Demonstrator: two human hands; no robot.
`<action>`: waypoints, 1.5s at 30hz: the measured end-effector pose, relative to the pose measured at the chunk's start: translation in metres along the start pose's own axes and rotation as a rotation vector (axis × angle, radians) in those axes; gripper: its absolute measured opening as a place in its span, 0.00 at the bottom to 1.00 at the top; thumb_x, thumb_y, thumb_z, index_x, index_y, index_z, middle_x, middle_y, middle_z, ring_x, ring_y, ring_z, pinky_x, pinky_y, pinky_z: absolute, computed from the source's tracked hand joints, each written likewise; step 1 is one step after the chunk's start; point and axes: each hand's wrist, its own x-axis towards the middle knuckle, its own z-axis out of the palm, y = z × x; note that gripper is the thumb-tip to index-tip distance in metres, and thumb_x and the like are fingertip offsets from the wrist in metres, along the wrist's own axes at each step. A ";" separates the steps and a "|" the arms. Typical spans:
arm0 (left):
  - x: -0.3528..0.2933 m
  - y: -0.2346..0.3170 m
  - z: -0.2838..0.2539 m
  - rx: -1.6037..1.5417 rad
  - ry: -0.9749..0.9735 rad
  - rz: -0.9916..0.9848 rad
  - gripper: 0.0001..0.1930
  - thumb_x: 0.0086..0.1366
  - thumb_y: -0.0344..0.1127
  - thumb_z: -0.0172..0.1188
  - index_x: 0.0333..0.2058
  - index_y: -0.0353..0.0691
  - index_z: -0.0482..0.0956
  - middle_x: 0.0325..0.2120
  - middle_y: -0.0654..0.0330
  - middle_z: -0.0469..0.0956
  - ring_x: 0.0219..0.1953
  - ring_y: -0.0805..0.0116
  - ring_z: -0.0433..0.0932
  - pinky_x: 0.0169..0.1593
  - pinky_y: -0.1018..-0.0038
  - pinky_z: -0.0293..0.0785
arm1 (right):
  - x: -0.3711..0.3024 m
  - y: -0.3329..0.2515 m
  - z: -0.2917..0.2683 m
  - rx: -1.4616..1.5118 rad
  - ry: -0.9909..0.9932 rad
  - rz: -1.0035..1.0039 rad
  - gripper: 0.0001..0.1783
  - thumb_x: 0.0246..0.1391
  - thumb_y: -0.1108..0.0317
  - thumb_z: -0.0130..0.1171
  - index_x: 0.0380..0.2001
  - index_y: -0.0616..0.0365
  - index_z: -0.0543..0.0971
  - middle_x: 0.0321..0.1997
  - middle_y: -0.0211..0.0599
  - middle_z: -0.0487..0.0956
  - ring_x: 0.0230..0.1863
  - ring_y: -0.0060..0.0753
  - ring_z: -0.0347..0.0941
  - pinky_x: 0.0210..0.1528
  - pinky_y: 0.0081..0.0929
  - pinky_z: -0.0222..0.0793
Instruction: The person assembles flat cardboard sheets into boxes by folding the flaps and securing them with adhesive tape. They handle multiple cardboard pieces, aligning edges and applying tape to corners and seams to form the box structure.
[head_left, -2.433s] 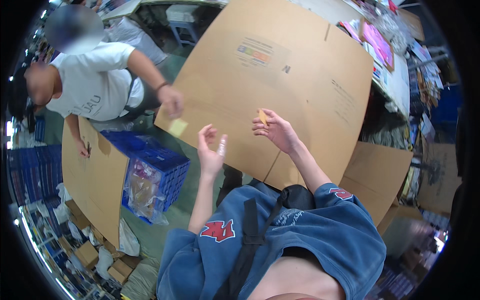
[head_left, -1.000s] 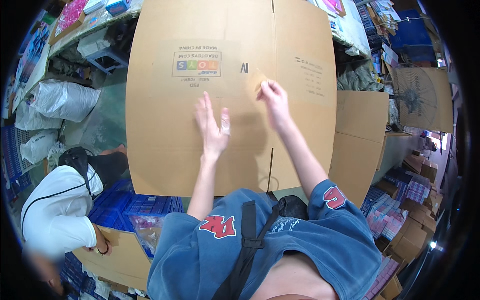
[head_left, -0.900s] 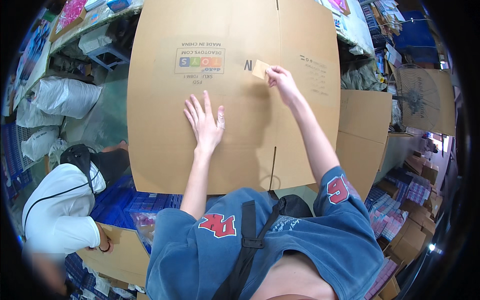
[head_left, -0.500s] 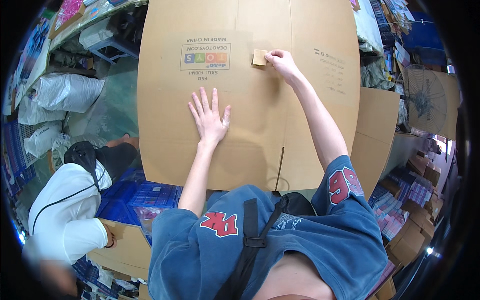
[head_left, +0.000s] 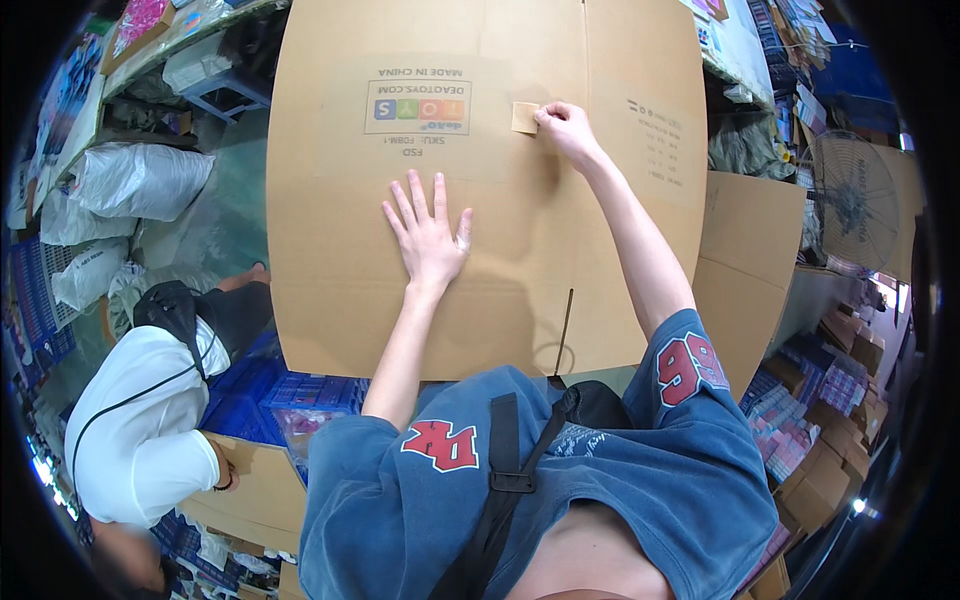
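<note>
A big brown cardboard sheet (head_left: 400, 320) with fold lines and a slot near its close edge lies before me. My left hand (head_left: 430, 232) rests flat on it with fingers spread. Just beyond those fingertips is an upside-down printed block (head_left: 418, 107) with coloured squares. Farther right, my right hand (head_left: 568, 132) pinches the right edge of a small tan square piece (head_left: 523, 117). That piece lies against or just over the cardboard; whether it is tape, paper or card I cannot tell. More faint print (head_left: 655, 140) sits right of my right hand.
At left, a person in a white shirt (head_left: 140, 420) bends beside blue plastic crates (head_left: 310, 395) and a cardboard box (head_left: 255, 485). White sacks (head_left: 140, 180) lie beyond. On the right stand a leaning cardboard panel (head_left: 745, 250), a large fan (head_left: 850, 195) and stacked packages (head_left: 800, 400).
The tan square looks flatter on the cardboard than before, its lower edge no longer showing dark. The cardboard has turned slightly in view. Both hands keep their positions on it, nearly unchanged.
</note>
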 end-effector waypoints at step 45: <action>0.009 -0.122 -0.030 0.075 0.322 -0.340 0.37 0.74 0.60 0.45 0.68 0.35 0.59 0.67 0.36 0.57 0.70 0.36 0.54 0.71 0.41 0.49 | -0.050 0.037 0.024 -0.805 0.188 -0.407 0.46 0.67 0.37 0.42 0.76 0.56 0.49 0.81 0.44 0.46 0.82 0.46 0.35 0.81 0.44 0.26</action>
